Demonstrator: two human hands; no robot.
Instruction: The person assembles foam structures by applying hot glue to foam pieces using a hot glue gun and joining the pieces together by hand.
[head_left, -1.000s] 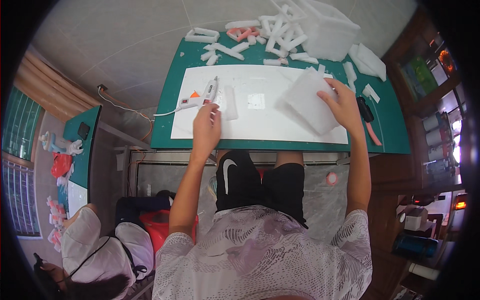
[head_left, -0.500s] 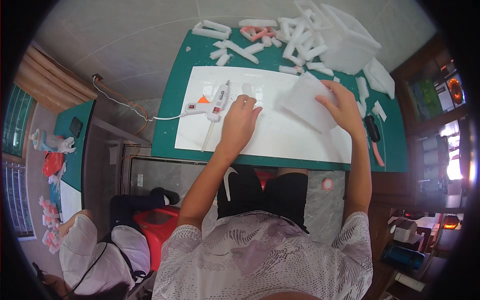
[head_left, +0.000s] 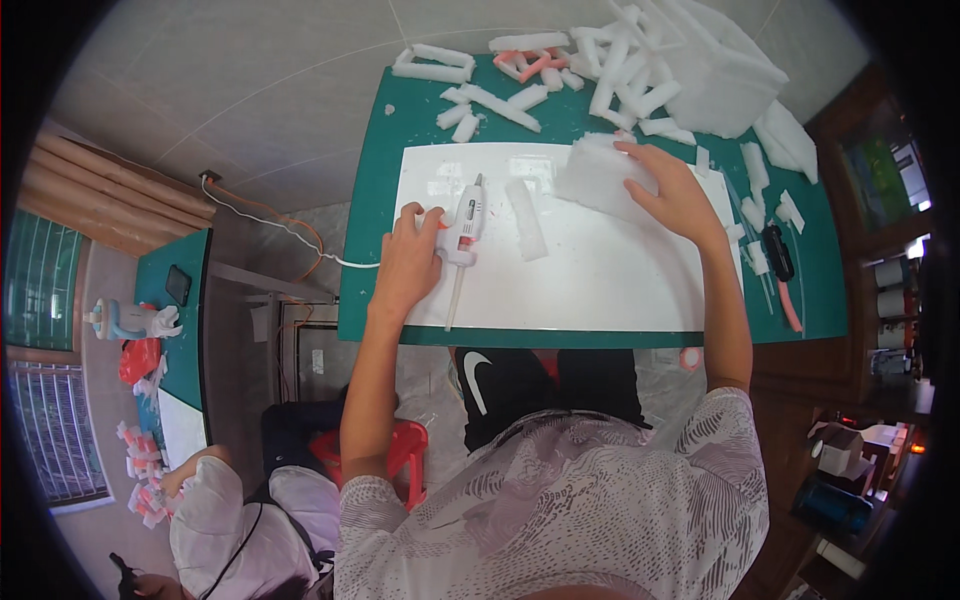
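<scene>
My left hand (head_left: 408,262) is closed round the handle of a white hot glue gun (head_left: 467,215) on the white board (head_left: 600,290). The gun's nozzle points to the far side, and a glue stick (head_left: 454,297) sticks out of its near end. My right hand (head_left: 675,195) grips the right side of a white foam block (head_left: 598,178), fingers over its top edge and thumb on its near face. Between the gun and the block lies a loose white foam strip (head_left: 527,220), touched by neither hand.
Foam strips (head_left: 500,105), a foam frame (head_left: 432,62) and a large foam box (head_left: 725,70) crowd the green table's (head_left: 375,165) far side. A black-handled tool (head_left: 777,255) lies at right. The gun's cord (head_left: 355,264) runs left. Another person (head_left: 225,515) sits at lower left.
My left hand has left the foam strip and moved left onto the glue gun. The strip now lies uncovered. My right hand has tilted the foam block and shifted it slightly away from me.
</scene>
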